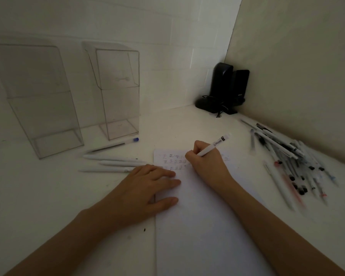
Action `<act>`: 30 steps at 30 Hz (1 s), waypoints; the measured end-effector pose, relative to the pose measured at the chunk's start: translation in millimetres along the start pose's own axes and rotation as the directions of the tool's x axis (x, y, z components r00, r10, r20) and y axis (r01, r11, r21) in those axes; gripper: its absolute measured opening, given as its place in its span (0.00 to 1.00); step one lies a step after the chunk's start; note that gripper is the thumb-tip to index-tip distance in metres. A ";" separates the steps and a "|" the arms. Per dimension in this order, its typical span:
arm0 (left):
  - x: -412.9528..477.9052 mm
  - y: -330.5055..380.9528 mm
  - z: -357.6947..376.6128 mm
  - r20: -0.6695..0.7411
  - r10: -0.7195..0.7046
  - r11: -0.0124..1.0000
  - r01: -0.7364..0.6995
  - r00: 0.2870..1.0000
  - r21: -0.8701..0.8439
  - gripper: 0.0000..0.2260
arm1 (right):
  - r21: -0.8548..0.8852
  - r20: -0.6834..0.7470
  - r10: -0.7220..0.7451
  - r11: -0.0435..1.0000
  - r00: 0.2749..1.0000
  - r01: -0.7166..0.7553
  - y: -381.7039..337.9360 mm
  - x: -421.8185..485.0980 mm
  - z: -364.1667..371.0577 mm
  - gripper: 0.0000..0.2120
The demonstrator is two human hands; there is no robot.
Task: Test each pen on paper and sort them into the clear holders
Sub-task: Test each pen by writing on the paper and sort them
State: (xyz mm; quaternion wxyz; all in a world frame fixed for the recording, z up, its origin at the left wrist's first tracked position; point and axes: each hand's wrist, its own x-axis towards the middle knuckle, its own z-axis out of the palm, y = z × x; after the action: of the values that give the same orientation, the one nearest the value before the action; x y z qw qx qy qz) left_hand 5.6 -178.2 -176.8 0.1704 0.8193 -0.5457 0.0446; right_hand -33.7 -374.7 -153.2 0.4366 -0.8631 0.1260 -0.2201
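Right hand [205, 162] clamped on a white pen [214, 146], its lower end down at the top of the paper [197, 226], among rows of marks.
Left hand [145, 188] lies flat, fingers straight, pressing the sheet's left edge. Four pens [112, 160] lie just left of it, before the wide holder [40, 108] and narrow holder [118, 92]. Pen pile [287, 156] well right.
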 end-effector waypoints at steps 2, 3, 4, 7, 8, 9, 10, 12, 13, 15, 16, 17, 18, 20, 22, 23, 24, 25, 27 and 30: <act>0.4 0.1 -0.6 0.004 -0.003 1.000 0.003 1.000 -0.003 0.27 | 0.008 -0.021 0.010 1.000 1.000 -0.010 0.2 -0.4 -0.8 0.14; 0.5 0.2 -0.9 0.005 -0.005 1.000 0.005 1.000 -0.008 0.27 | 0.014 -0.025 0.013 1.000 1.000 -0.012 -0.2 -0.7 -1.2 0.14; 0.6 0.4 -1.2 0.007 -0.007 1.000 0.007 1.000 -0.012 0.28 | 0.019 -0.023 0.012 1.000 1.000 -0.012 -0.6 -1.3 -1.4 0.13; 0.9 0.3 -0.9 0.013 -0.012 1.000 0.012 1.000 -0.001 0.28 | 0.006 -0.017 0.021 1.000 1.000 -0.020 -1.2 -2.1 -1.4 0.13; 0.7 0.5 -1.1 0.014 -0.013 1.000 0.013 1.000 0.003 0.28 | 0.001 -0.017 0.022 1.000 1.000 -0.022 -1.2 -2.1 -1.5 0.13; 0.5 0.5 -1.1 0.014 -0.013 1.000 0.013 1.000 0.003 0.28 | 0.000 -0.018 0.023 1.000 1.000 -0.023 -1.3 -2.0 -1.5 0.14; 0.5 0.6 -1.2 0.016 -0.014 1.000 0.014 1.000 0.002 0.28 | 0.003 -0.022 0.023 1.000 0.999 -0.023 -1.4 -2.1 -1.4 0.14; 0.7 0.5 -1.4 0.018 -0.016 1.000 0.016 1.000 0.002 0.28 | 0.002 -0.027 0.025 1.000 0.999 -0.024 -1.6 -1.6 -1.0 0.14; 0.9 0.7 -1.5 0.020 -0.017 1.000 0.017 1.000 0.002 0.28 | -0.007 -0.028 0.023 1.000 0.999 -0.023 -1.7 -1.6 -0.8 0.15; 1.0 0.7 -1.5 0.021 -0.018 1.000 0.018 1.000 0.001 0.29 | -0.017 -0.029 0.022 1.000 0.999 -0.022 -1.7 -1.7 -0.8 0.15; 0.8 0.8 -1.7 0.020 -0.018 1.000 0.018 1.000 -0.003 0.29 | -0.009 -0.029 0.022 1.000 0.999 -0.023 -1.7 -2.0 -1.2 0.15; 0.8 0.9 -1.9 0.020 -0.017 1.000 0.017 1.000 -0.006 0.30 | 0.003 -0.024 0.021 1.000 0.999 -0.021 -1.8 -2.2 -1.6 0.14; 0.8 1.0 -2.1 0.022 -0.017 1.000 0.017 1.000 -0.004 0.30 | 0.015 -0.012 0.017 1.000 1.000 -0.016 -1.9 -2.7 -1.9 0.13; 1.3 0.7 -1.8 0.033 -0.018 1.000 0.018 0.999 0.008 0.31 | 0.021 0.019 0.012 1.000 1.000 -0.012 -2.2 -3.3 -1.6 0.11; 1.7 0.9 -1.3 0.030 -0.018 1.000 0.017 0.999 0.008 0.31 | 0.008 0.028 0.019 1.000 0.999 -0.020 -2.7 -4.1 -1.8 0.11; 1.5 0.9 -1.1 0.021 -0.016 1.000 0.016 1.000 0.000 0.30 | 0.004 0.028 0.025 1.000 0.999 -0.025 -2.9 -4.6 -2.0 0.11; 1.0 0.8 -1.1 0.014 -0.016 1.000 0.016 1.000 -0.007 0.30 | 0.004 0.029 0.027 1.000 0.999 -0.027 -3.3 -5.0 -2.3 0.11; 0.6 0.9 -1.2 0.013 -0.015 1.000 0.015 1.000 -0.007 0.30 | 0.004 0.032 0.027 1.000 0.999 -0.027 -3.6 -5.5 -2.5 0.11; 0.0 0.9 -1.2 0.008 -0.006 1.000 0.006 1.000 -0.005 0.30 | -0.021 0.025 0.028 0.999 0.999 -0.028 -4.4 -5.8 -2.3 0.13; 0.2 1.0 -0.8 -0.016 0.001 1.000 -0.002 1.000 -0.017 0.30 | -0.045 -0.024 0.041 0.998 0.999 -0.043 -2.7 -4.6 -1.8 0.17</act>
State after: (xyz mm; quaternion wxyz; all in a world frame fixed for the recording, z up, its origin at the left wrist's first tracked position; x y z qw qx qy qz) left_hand 4.8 -178.4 -175.7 0.1819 0.8170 -0.5453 0.0468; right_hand -38.5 -372.6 -151.3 0.4199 -0.8675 0.1540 -0.2177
